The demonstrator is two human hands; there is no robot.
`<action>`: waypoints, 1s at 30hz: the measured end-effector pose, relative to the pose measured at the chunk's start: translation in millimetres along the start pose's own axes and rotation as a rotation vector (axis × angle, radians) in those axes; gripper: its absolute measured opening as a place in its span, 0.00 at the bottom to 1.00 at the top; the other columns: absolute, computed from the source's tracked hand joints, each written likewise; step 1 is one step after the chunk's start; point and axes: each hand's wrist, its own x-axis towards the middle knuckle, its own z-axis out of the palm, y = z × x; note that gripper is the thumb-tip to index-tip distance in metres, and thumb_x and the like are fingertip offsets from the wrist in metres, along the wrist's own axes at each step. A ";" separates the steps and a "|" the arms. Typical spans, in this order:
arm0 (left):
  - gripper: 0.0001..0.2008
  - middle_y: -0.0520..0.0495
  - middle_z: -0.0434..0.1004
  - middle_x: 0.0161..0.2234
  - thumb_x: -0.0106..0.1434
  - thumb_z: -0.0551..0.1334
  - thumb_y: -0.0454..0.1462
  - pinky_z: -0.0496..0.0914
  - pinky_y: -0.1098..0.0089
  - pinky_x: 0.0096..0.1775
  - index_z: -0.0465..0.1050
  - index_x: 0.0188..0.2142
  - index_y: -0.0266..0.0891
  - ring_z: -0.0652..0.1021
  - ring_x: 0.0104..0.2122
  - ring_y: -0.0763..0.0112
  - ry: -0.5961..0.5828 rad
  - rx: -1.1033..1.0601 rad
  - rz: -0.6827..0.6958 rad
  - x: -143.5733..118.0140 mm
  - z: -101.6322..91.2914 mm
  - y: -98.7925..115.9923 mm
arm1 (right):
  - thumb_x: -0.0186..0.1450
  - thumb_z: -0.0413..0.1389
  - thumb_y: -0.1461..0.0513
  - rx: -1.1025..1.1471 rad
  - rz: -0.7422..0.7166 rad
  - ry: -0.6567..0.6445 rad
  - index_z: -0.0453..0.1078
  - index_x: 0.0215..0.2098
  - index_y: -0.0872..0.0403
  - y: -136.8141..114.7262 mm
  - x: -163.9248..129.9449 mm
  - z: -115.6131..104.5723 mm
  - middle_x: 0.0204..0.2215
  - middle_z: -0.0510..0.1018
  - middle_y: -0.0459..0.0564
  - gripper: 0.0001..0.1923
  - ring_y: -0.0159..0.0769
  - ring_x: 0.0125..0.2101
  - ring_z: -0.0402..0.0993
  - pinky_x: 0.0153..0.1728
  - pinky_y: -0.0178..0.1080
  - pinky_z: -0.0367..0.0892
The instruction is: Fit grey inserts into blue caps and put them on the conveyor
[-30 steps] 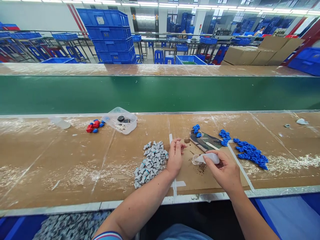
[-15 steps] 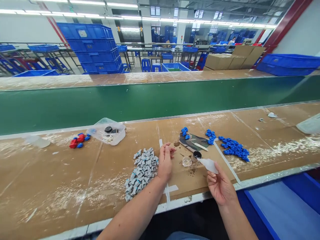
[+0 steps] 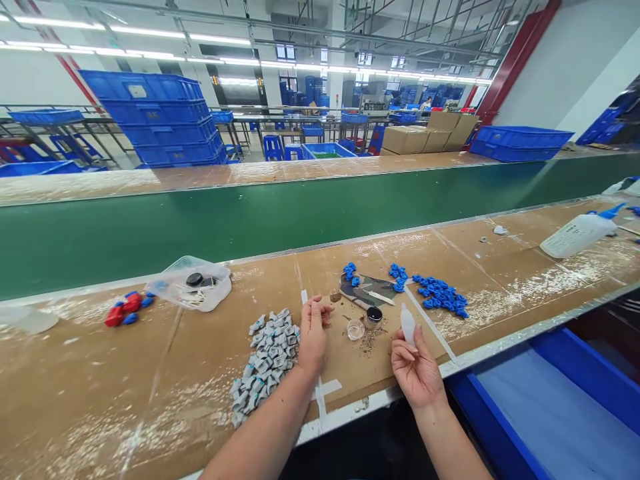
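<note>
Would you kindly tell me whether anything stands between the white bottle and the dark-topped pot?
Nothing visible stands between the white bottle in the right hand and the dark-topped pot; the clear dish is on its other side, toward the left hand.

Brown-covered bench (image 3: 205, 353), grey parts (image 3: 270, 357), blue parts (image 3: 440, 295)
</note>
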 end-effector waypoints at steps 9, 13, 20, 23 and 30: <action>0.26 0.46 0.75 0.32 0.61 0.52 0.57 0.66 0.70 0.34 0.64 0.45 0.39 0.73 0.33 0.70 0.004 -0.034 -0.018 0.6 1.5 -1.5 | 0.53 0.66 0.66 -0.311 -0.094 -0.061 0.60 0.32 0.52 -15.2 7.0 -13.2 0.20 0.61 0.33 0.18 0.16 0.14 0.55 0.11 0.20 0.55; 0.24 0.46 0.76 0.32 0.62 0.52 0.55 0.66 0.70 0.33 0.64 0.44 0.39 0.74 0.35 0.69 0.015 -0.062 -0.021 -0.1 2.3 -0.7 | 0.48 0.69 0.63 -0.558 -0.248 0.007 0.61 0.26 0.53 -15.6 6.1 -7.5 0.18 0.59 0.33 0.19 0.16 0.12 0.51 0.09 0.22 0.52; 0.21 0.47 0.75 0.32 0.64 0.52 0.53 0.66 0.71 0.34 0.64 0.44 0.39 0.73 0.35 0.70 0.017 -0.082 -0.039 -2.1 2.9 2.9 | 0.40 0.70 0.53 -1.047 -0.473 0.053 0.71 0.26 0.56 -9.6 4.9 14.2 0.19 0.69 0.40 0.22 0.19 0.15 0.49 0.10 0.27 0.46; 0.20 0.47 0.75 0.33 0.65 0.52 0.52 0.66 0.71 0.34 0.65 0.44 0.39 0.73 0.34 0.70 0.014 -0.071 -0.042 -2.3 3.1 4.4 | 0.44 0.66 0.48 -1.354 -0.561 -0.010 0.73 0.27 0.56 -11.5 7.5 22.1 0.19 0.70 0.43 0.22 0.25 0.17 0.56 0.13 0.30 0.50; 0.20 0.46 0.74 0.33 0.65 0.51 0.52 0.67 0.70 0.35 0.65 0.44 0.39 0.74 0.36 0.69 0.010 -0.044 -0.040 -2.6 2.5 5.1 | 0.54 0.56 0.48 -2.043 -0.816 -0.269 0.72 0.25 0.54 -6.1 10.1 48.5 0.19 0.70 0.46 0.17 0.32 0.21 0.64 0.22 0.35 0.59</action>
